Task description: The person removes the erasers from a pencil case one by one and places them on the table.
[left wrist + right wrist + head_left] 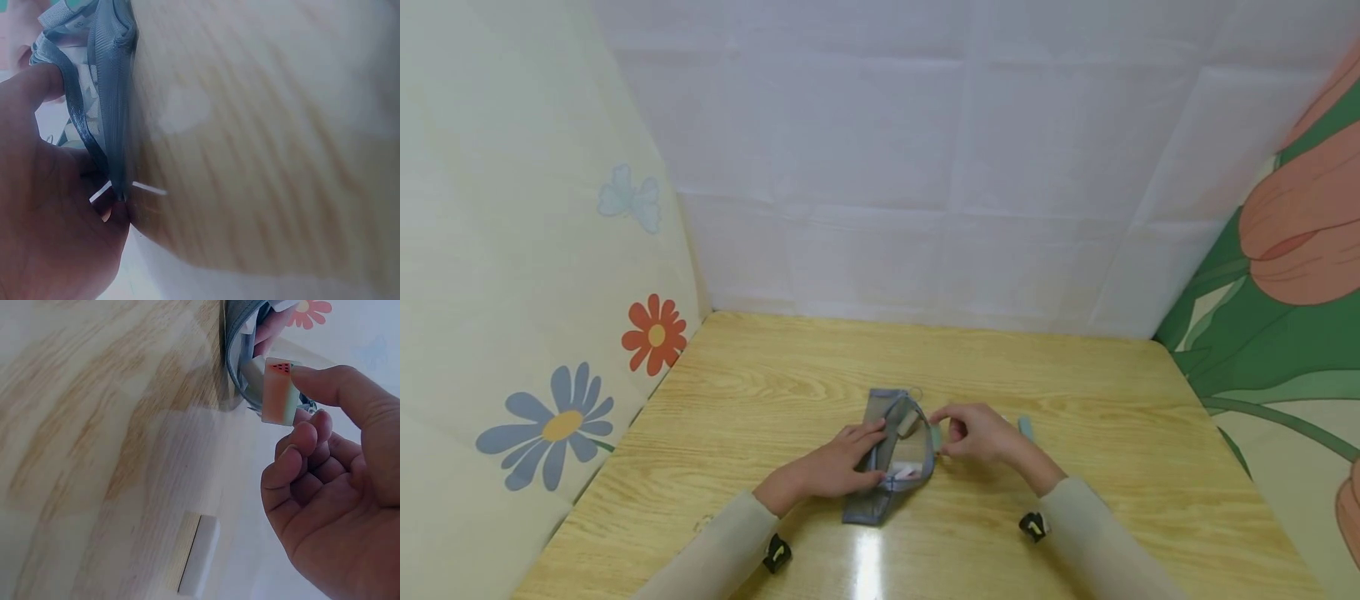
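A grey-blue mesh zip pouch [863,508] lies on the table with its mouth spread wide. My left hand [835,465] grips its near left side, the thumb at the zip edge. Inside sit a pale green eraser [907,423] and a white and pink piece [907,472]. Just right of the mouth, my right hand [979,433] pinches a small block eraser [278,394] between thumb and fingers. This eraser fades from red to green, with a watermelon slice printed on it. In the right wrist view it overlaps the pouch's rim.
Another eraser-like block [1026,428], pale blue-green in the head view, lies on the wooden table [760,367] to the right of my right hand. A white cloth [850,167] hangs behind the table, with flower-printed cloths at both sides.
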Available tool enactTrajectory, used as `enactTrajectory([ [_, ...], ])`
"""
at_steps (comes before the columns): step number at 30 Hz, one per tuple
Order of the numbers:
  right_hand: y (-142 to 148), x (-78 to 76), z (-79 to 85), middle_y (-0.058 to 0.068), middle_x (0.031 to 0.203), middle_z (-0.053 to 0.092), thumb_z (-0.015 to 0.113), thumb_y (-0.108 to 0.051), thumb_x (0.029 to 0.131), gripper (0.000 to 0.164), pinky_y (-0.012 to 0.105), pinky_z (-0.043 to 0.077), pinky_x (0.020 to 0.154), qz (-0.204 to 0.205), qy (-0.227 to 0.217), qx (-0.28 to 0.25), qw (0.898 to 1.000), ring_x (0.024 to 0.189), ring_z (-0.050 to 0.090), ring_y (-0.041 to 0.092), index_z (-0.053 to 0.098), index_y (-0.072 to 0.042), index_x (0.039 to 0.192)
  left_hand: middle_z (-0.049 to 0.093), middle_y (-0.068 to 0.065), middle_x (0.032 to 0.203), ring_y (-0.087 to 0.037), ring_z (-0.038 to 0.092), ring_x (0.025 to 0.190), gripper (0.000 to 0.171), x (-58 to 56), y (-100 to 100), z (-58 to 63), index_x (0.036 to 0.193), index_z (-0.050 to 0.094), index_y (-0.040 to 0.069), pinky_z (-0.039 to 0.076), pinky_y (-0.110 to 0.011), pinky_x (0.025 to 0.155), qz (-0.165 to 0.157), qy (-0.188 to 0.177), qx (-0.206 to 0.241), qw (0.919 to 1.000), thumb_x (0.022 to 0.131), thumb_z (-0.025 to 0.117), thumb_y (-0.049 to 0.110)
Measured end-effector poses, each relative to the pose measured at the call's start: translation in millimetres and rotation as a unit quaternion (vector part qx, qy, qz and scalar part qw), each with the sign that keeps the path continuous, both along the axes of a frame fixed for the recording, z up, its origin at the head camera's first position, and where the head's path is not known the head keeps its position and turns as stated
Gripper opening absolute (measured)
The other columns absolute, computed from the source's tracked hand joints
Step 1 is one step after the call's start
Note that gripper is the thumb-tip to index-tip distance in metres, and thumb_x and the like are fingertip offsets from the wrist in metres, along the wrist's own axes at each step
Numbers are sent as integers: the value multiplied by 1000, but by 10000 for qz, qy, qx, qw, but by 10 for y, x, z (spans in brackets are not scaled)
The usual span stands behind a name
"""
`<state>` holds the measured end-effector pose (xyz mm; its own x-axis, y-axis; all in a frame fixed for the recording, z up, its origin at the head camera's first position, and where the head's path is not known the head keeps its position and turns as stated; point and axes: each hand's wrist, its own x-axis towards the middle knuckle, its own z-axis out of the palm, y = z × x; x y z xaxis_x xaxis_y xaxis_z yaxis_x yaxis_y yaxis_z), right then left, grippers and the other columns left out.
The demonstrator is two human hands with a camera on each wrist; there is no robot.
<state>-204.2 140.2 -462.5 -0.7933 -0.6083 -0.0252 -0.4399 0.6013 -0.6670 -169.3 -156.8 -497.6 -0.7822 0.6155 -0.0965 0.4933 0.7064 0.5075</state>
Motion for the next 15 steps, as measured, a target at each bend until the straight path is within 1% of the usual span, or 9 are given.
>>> enactTrajectory([
  [4,88,9,-17,-7,75,57,80,-13,85,44,23,46,63,-12,-74,-81,9999,68,52,7,67,-3,126,26,-7,166,-34,26,149,73,9,-1,15,154,40,5,35,-53,116,-14,-44,4,10000,98,57,48],
  [11,268,19,-40,-5,76,58,79,-14,85,44,23,46,63,-211,-190,-114,9995,68,52,8,66,-3,125,26,-7,167,-34,26,150,73,9,-5,22,154,40,6,34,-52,117,-45,-73,4,10000,98,57,48],
  [15,367,32,-37,-5,77,57,79,-13,85,43,23,46,63,-244,-159,-176,9994,68,52,8,66,-2,125,26,-7,167,-34,26,150,73,8,-7,18,155,40,6,34,-52,117,-51,-80,5,10000,98,57,48],
])
